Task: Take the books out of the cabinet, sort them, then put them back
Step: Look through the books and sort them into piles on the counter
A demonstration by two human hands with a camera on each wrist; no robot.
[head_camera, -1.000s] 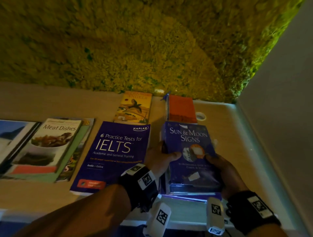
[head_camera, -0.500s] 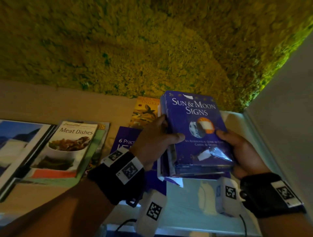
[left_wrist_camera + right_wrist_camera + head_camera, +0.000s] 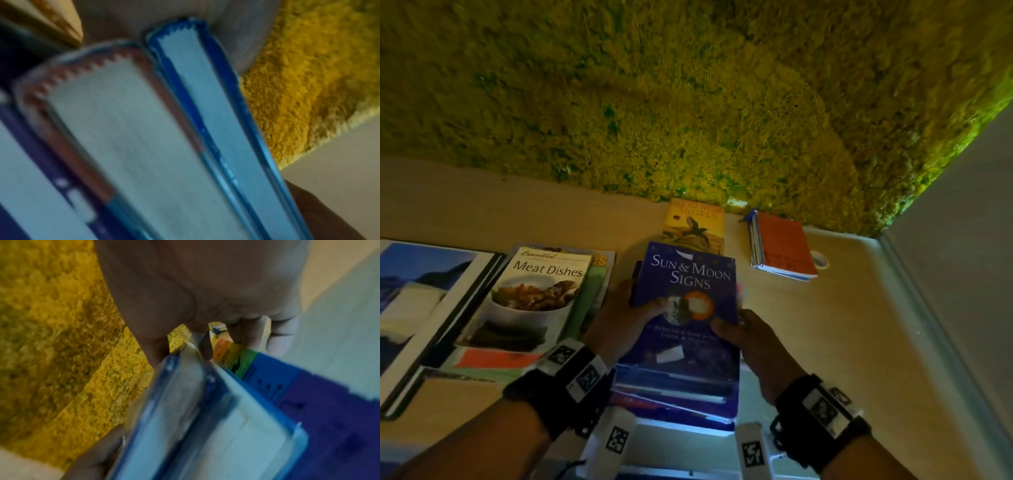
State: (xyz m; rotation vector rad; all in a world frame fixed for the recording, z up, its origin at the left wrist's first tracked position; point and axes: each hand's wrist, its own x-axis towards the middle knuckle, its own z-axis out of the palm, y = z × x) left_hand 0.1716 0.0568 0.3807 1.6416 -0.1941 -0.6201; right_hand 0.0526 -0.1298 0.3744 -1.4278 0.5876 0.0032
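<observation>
Mossy wall (image 3: 688,102) sat at 12 o'clock; both hands, left (image 3: 616,325) and right (image 3: 760,346), gripped the blue book stack (image 3: 685,342). I'd squeeze evenly so none slip.

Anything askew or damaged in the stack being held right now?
The stack under Sun & Moon Signs is uneven: lower books jut out crookedly at the near edge. The left hand and right hand grip its sides. The cover carries pale patches, perhaps glare or labels; no clear damage.
</observation>
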